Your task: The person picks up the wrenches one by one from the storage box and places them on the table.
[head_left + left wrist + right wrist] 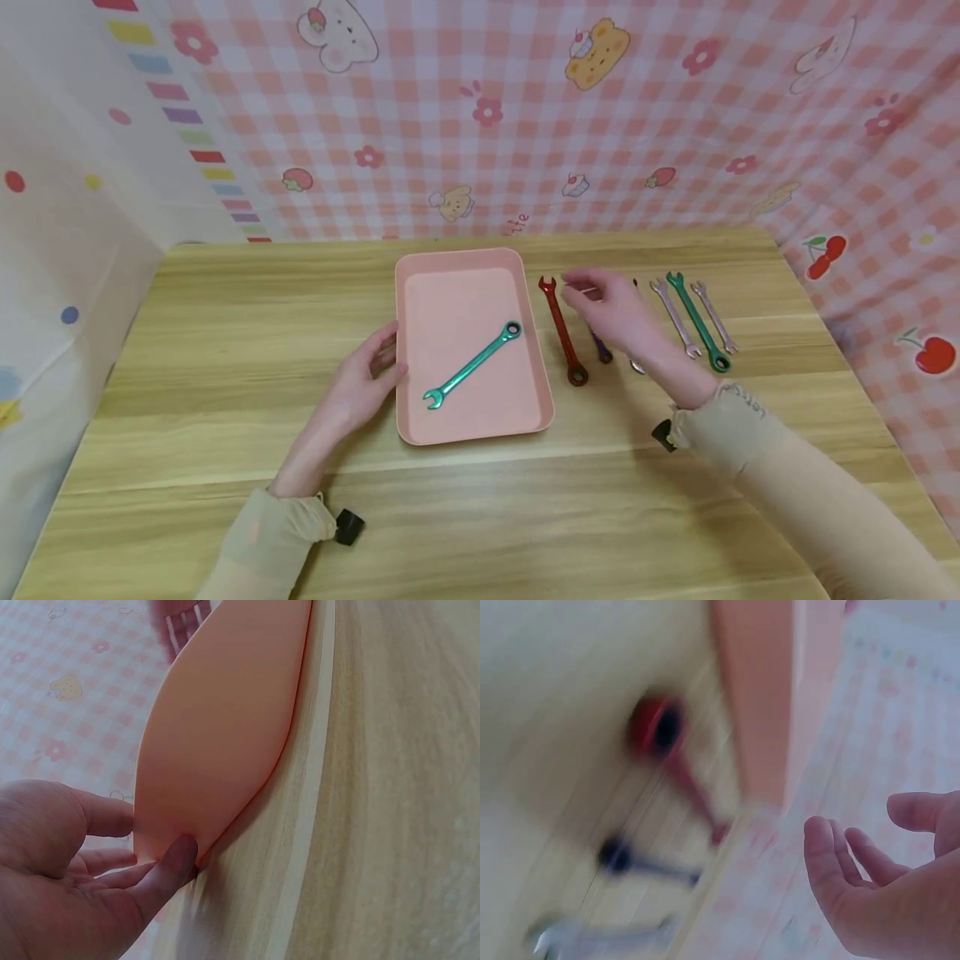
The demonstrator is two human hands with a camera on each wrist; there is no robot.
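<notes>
A pink tray (465,300) lies on the table, holding a teal combination wrench (472,367) set diagonally. Against the tray's left outer wall (217,705) rest the fingertips and thumb of my left hand (360,383), without wrapping round it. My right hand (618,312) hovers over the wrenches right of the tray, its fingers loosely bent around nothing. Nearest to it are a red wrench (563,333) and a purple wrench (602,348), which the hand partly covers. The right wrist view shows the red wrench (686,784) blurred, apart from the fingers.
Right of the hand lie a mostly hidden silver wrench (637,366), a pale wrench (675,319), a green wrench (697,322) and a small pinkish wrench (715,317). Patterned cloth (420,100) hangs behind the wooden table (480,517).
</notes>
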